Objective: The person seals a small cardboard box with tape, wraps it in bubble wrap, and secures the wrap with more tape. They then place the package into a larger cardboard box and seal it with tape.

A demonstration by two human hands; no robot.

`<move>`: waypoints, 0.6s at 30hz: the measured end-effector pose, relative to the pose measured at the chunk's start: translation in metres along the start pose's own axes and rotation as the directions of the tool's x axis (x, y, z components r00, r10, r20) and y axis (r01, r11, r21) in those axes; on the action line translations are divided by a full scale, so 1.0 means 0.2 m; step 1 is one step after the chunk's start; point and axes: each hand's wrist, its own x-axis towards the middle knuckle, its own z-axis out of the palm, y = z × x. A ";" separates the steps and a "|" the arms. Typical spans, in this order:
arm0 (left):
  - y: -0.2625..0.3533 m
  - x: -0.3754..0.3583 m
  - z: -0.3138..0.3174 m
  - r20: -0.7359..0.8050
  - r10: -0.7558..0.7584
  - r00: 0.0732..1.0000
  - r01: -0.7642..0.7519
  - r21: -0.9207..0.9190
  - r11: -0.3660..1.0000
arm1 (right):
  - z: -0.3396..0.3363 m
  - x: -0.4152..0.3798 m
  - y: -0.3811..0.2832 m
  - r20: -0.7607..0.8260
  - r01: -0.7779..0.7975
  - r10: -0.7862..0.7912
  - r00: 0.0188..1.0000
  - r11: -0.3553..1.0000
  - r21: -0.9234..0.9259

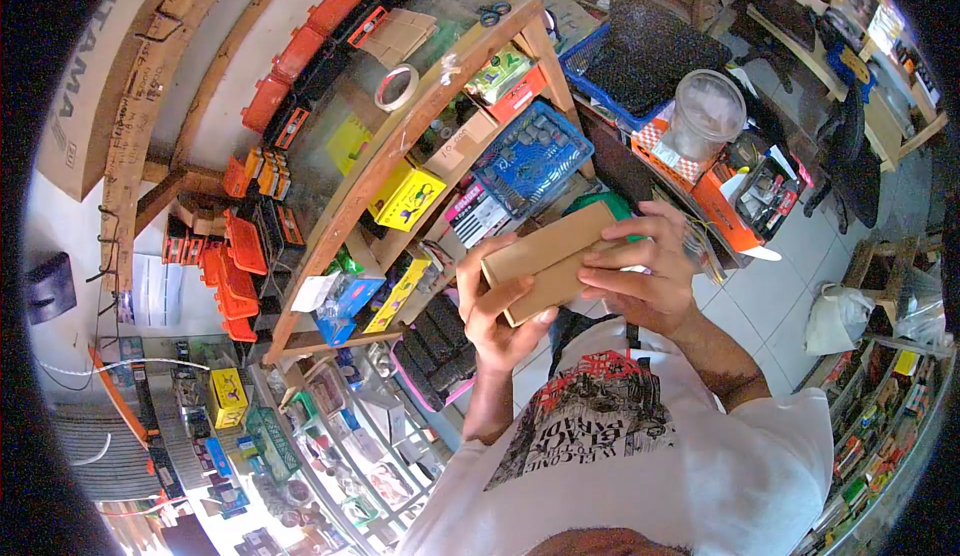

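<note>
A small brown cardboard box (553, 261) is held up between both hands in front of the chest. My left hand (500, 301) grips its left end, with the fingers bent over the edge and upper face. On the right end, the fingers of my right hand (645, 266) press on the box's face and side. The box is tilted, and a lengthwise edge or seam runs along it. What is inside the box cannot be seen.
A wooden-framed glass counter (400, 141) holds a tape roll (396, 88) and scissors. Below are yellow boxes and a blue basket (530, 161). A clear tub (708, 116) stands behind my right hand. A glass display case (340, 446) is at the lower left.
</note>
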 end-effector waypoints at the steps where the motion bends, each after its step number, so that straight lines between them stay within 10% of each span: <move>1: 0.01 0.01 0.00 0.033 -0.010 0.999 0.009 0.028 1.000 | 0.01 0.00 0.00 0.010 -0.001 0.001 1.000 1.000 -0.001; 18: 0.08 0.04 0.07 0.223 -0.037 0.974 -0.017 0.239 0.971 | 0.03 -0.06 0.00 -0.098 0.038 -0.028 0.995 0.994 0.104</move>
